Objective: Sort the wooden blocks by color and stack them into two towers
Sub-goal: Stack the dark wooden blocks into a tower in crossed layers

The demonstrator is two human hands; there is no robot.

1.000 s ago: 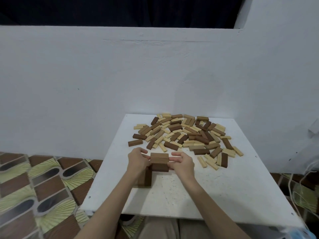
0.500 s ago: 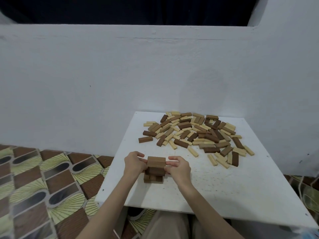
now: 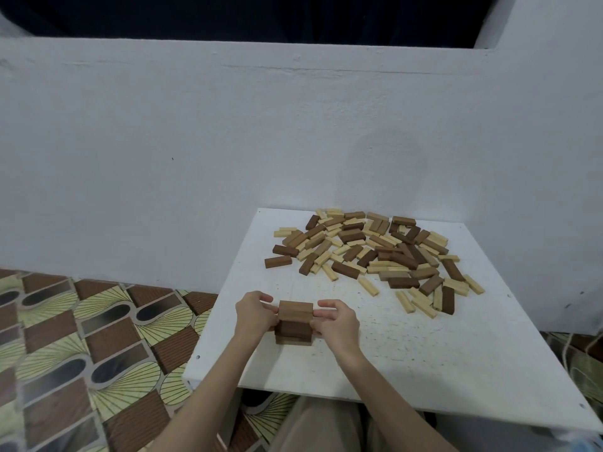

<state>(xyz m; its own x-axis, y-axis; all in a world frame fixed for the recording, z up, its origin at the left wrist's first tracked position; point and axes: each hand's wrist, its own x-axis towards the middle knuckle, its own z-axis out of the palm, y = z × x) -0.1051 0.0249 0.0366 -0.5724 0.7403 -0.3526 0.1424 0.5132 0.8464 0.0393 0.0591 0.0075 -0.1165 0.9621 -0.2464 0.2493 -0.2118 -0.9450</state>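
A short tower of dark brown blocks stands on the white table near its front left. My left hand grips the tower's left side, thumb and fingers curled round the upper layers. My right hand grips its right side the same way. Behind, at the table's far middle and right, lies a loose pile of mixed dark and light wooden blocks, scattered flat and overlapping.
A white wall rises just behind the table. Patterned floor tiles spread to the left below the table edge. Cables hang at the far right. My legs sit under the front edge.
Both hands stay on the brown tower, squaring its sides. The view has swung left, so table and pile sit further right in frame.
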